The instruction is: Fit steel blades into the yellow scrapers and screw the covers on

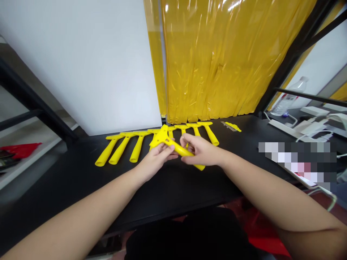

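Observation:
A yellow plastic scraper (162, 135), with a wide flat head and a round tubular handle, is held between both my hands above the black table. My left hand (158, 155) grips it where the head meets the handle. My right hand (200, 148) closes around the handle toward its lower end, which pokes out below the palm. Behind my hands, several similar yellow scrapers (120, 148) lie in a row, heads toward the wall. My hands and the held scraper partly cover the middle ones.
Right of the row lie a thin grey metal blade (229, 126) and a yellow strip (233, 126). A white panel (89, 65) and a yellow plastic curtain (217, 65) border the black table (173, 198) at the back. Farther right are a plastic bottle (290, 95) and white cables (322, 133).

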### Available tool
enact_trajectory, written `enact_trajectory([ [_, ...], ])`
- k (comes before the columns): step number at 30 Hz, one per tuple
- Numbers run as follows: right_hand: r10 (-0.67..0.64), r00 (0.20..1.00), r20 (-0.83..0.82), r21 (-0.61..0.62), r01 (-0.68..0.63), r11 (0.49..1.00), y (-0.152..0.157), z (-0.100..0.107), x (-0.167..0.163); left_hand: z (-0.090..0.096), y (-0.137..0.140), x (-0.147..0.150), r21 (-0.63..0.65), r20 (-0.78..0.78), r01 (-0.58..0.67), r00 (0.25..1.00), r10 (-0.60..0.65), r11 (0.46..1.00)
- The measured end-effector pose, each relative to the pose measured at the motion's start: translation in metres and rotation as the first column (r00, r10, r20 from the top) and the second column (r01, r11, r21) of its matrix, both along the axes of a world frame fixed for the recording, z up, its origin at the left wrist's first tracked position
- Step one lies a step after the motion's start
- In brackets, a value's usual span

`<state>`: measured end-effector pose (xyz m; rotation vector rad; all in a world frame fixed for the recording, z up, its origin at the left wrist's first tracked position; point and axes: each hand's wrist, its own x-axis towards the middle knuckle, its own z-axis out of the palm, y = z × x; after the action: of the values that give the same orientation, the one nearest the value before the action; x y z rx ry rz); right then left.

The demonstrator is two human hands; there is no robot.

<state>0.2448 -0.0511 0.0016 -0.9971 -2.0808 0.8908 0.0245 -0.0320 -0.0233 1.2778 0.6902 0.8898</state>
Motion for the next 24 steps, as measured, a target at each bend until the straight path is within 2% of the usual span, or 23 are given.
enact_trajectory([
  [4, 0.106, 0.994, 0.011, 0.028, -0.106, 0.994, -0.007, -0.002, -0.008, 0.004, -0.003, 0.002, -0.069, 0.075, 0.015, 0.997, -0.01, 0.997],
  [7, 0.131, 0.991, 0.036, 0.011, -0.131, 0.991, 0.002, 0.002, 0.005, 0.006, -0.002, 0.0, -0.107, 0.082, -0.032, 0.996, 0.041, 0.994],
  [9, 0.047, 0.998, 0.045, 0.073, -0.05, 0.996, 0.017, 0.004, 0.029, 0.007, -0.001, -0.002, -0.14, 0.057, -0.046, 0.997, 0.054, 0.989],
  [11, -0.192, 0.981, 0.02, 0.174, 0.186, 0.967, 0.037, 0.005, 0.066, 0.009, -0.001, -0.003, -0.152, 0.008, -0.028, 1.0, 0.03, 0.988],
  [12, -0.357, 0.934, 0.03, 0.213, 0.343, 0.915, 0.048, 0.004, 0.088, 0.01, -0.002, -0.004, -0.144, -0.025, -0.011, 1.0, 0.007, 0.99],
  [13, -0.541, 0.838, 0.078, 0.251, 0.508, 0.824, 0.059, 0.001, 0.111, 0.011, -0.002, -0.004, -0.129, -0.064, 0.007, 0.998, -0.015, 0.992],
  [14, -0.705, 0.693, 0.152, 0.294, 0.649, 0.701, 0.069, -0.002, 0.134, 0.012, -0.004, -0.004, -0.109, -0.108, 0.024, 0.994, -0.036, 0.994],
  [15, -0.817, 0.519, 0.251, 0.314, 0.755, 0.576, 0.078, -0.006, 0.155, 0.013, -0.005, -0.003, -0.094, -0.153, 0.042, 0.987, -0.056, 0.995],
  [16, -0.865, 0.354, 0.356, 0.308, 0.829, 0.467, 0.085, -0.01, 0.174, 0.014, -0.006, -0.003, -0.085, -0.196, 0.062, 0.977, -0.078, 0.994],
  [17, -0.878, 0.272, 0.393, 0.301, 0.864, 0.403, 0.091, -0.015, 0.19, 0.014, -0.007, -0.002, -0.081, -0.232, 0.081, 0.968, -0.098, 0.993],
  [19, -0.885, 0.167, 0.435, 0.285, 0.907, 0.311, 0.098, -0.023, 0.211, 0.015, -0.009, -0.002, -0.074, -0.282, 0.112, 0.951, -0.128, 0.991],
  [20, -0.88, 0.138, 0.455, 0.272, 0.919, 0.284, 0.101, -0.027, 0.218, 0.014, -0.009, -0.002, -0.067, -0.298, 0.126, 0.944, -0.14, 0.99],
  [22, -0.859, 0.112, 0.5, 0.242, 0.934, 0.262, 0.104, -0.034, 0.226, 0.013, -0.009, -0.002, -0.057, -0.317, 0.152, 0.934, -0.163, 0.987],
  [24, -0.831, 0.12, 0.543, 0.211, 0.939, 0.273, 0.108, -0.04, 0.231, 0.011, -0.009, -0.003, -0.069, -0.325, 0.178, 0.926, -0.191, 0.982],
])
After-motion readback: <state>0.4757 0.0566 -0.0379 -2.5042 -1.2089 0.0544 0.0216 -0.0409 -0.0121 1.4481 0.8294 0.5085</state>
